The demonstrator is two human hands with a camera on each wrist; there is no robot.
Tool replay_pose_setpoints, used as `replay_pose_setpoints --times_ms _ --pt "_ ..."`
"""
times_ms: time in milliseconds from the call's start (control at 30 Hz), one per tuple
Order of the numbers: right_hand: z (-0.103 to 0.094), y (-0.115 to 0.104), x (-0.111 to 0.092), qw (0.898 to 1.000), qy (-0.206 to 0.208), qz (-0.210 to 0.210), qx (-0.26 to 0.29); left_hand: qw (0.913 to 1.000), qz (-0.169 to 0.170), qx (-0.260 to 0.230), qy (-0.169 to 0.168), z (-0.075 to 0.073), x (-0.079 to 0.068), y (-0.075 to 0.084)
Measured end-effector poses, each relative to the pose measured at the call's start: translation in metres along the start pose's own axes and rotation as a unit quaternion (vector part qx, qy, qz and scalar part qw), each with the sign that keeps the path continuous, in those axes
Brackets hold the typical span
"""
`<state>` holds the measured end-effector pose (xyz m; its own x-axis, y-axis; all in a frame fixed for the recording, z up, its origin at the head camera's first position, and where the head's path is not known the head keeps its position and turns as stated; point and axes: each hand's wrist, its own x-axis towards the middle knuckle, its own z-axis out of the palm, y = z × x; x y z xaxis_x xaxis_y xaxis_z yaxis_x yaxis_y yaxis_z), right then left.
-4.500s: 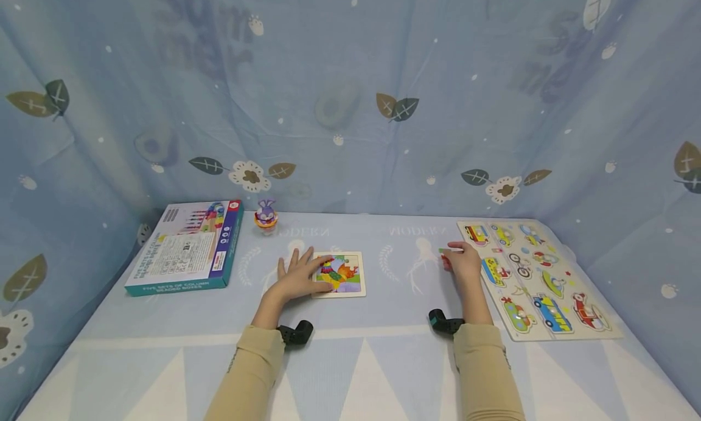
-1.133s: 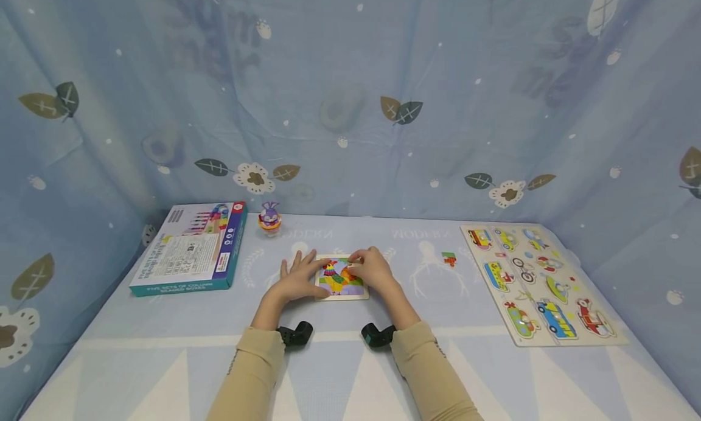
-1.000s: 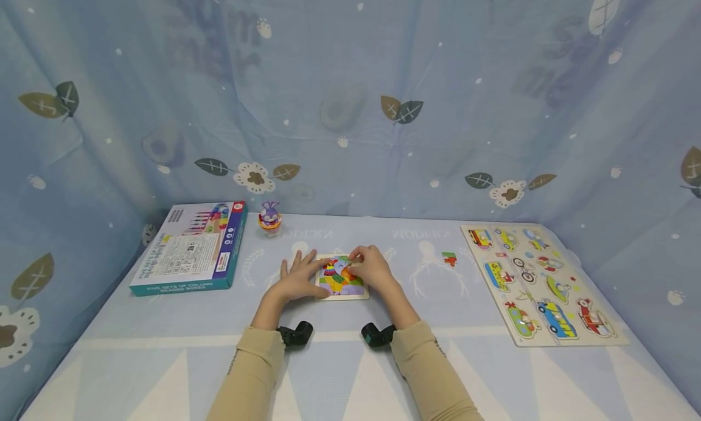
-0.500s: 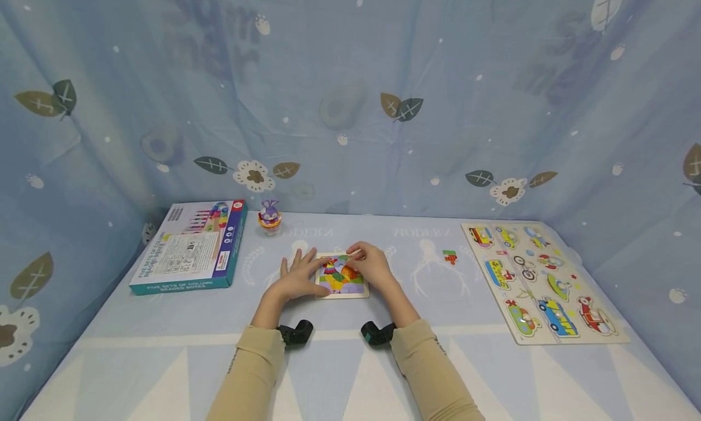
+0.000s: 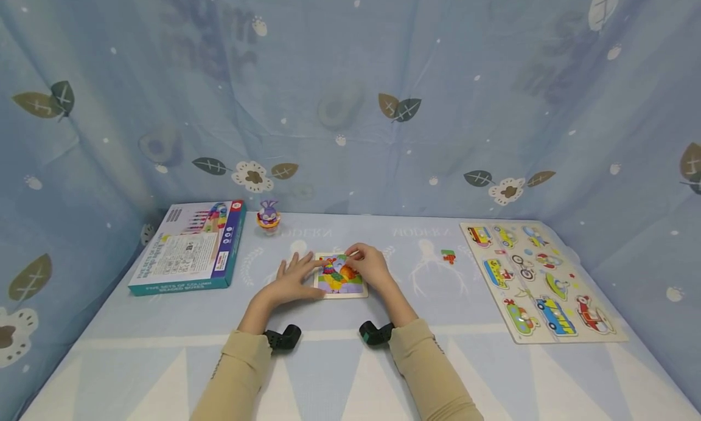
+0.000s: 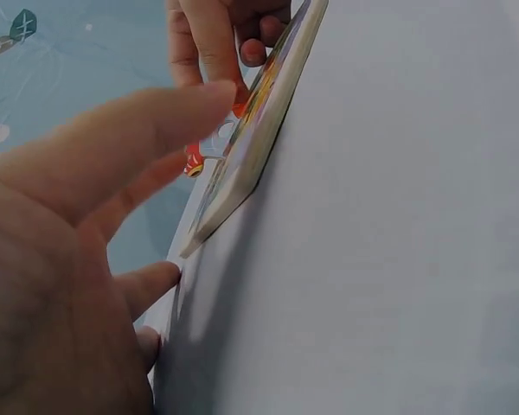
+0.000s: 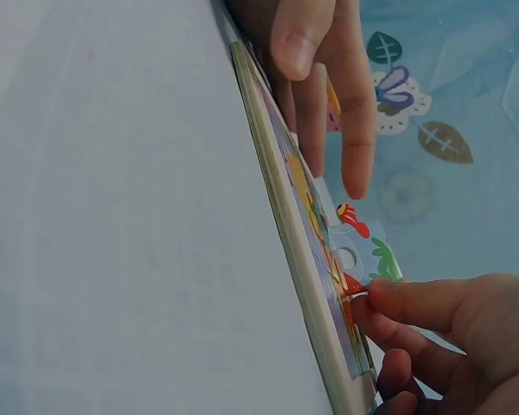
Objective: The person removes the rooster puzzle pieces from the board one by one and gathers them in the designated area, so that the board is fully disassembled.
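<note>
A small jigsaw puzzle in a wooden frame (image 5: pixel 350 295) lies between both hands, its picture showing a colourful bird. My left hand (image 5: pixel 290 282) is spread at the puzzle's left side, thumb and index finger straight and reaching to the frame's edge. My right hand (image 5: pixel 369 267) comes from the right and pinches a puzzle piece (image 7: pixel 383 256) between thumb and finger. In the right wrist view that piece stands tilted up from the puzzle, with a red bird's head and green leaf on it. A loose green and red puzzle piece (image 5: pixel 448 257) lies on the table further right.
On the right lies a large wooden peg board (image 5: pixel 509 330) with vehicle shapes. A teal and white box (image 5: pixel 181 250) sits at the left, with a small purple rabbit-eared figure (image 5: pixel 268 215) near it. A patterned blue curtain (image 5: pixel 350 104) hangs behind the table.
My right hand came from the loose piece on the right to the puzzle, leaving that piece on the table. In the last half second my left hand drew back slightly leftward.
</note>
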<state>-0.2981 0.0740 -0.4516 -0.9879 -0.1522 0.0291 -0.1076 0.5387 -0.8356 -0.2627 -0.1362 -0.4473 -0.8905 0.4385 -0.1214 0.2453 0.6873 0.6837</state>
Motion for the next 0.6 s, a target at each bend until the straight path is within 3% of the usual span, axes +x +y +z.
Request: replay_pose_setpoints --times_ms 233,600 --pt "0.0004 0.0000 0.0001 1.000 -0.002 0.002 -0.001 0.9991 0.010 0.032 -0.026 0.0030 -0.0021 0.0004" --pt "0.0014 -0.0013 0.0002 1.000 -0.006 0.009 0.027 0.9988 0.008 0.044 -0.019 0.0040 -0.0024 -0.0002"
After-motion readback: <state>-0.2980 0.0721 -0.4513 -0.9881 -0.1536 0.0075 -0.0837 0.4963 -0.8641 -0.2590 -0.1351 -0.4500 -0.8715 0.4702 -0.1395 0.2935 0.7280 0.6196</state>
